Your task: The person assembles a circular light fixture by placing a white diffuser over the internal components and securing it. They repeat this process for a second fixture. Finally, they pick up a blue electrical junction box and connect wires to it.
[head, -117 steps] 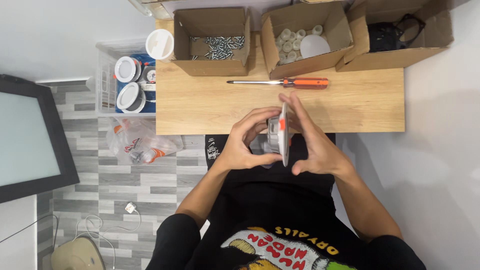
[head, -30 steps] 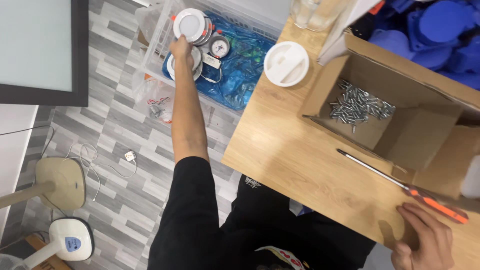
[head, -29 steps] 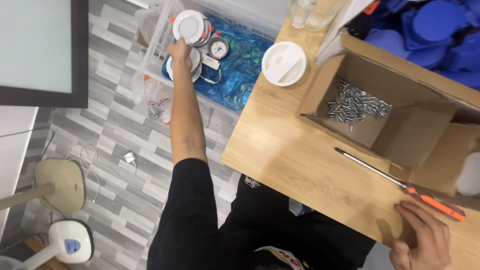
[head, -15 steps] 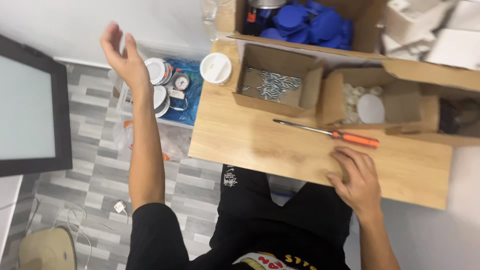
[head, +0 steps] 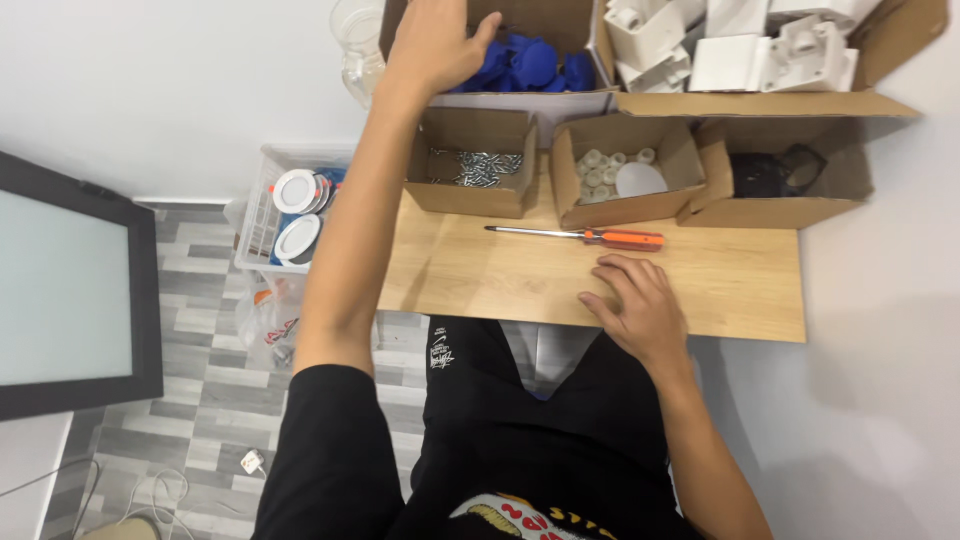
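The open, empty left hand (head: 432, 42) is being stretched to the blue caps (head: 525, 62), risking the jar (head: 358, 45) being knocked, while the right hand (head: 640, 310) is being rested flat and empty on the bench (head: 740, 285).

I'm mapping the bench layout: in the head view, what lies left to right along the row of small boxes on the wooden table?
Box of metal screws → box of white round parts → box holding a dark item. In front of them lies the orange-handled screwdriver.
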